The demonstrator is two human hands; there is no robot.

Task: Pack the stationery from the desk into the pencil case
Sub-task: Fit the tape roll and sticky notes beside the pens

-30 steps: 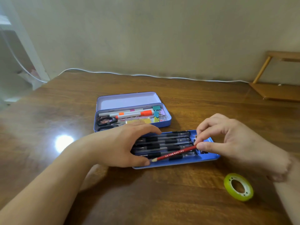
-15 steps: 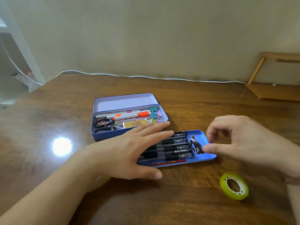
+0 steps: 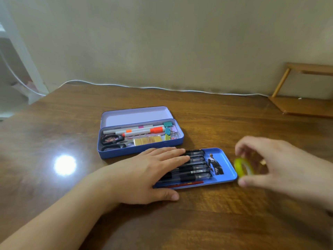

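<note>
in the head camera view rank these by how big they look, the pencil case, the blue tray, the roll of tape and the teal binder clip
1. pencil case, with its open lid
2. blue tray, partly covered by the left hand, so close to the case
3. roll of tape, blurred and held in the right hand
4. teal binder clip
</note>
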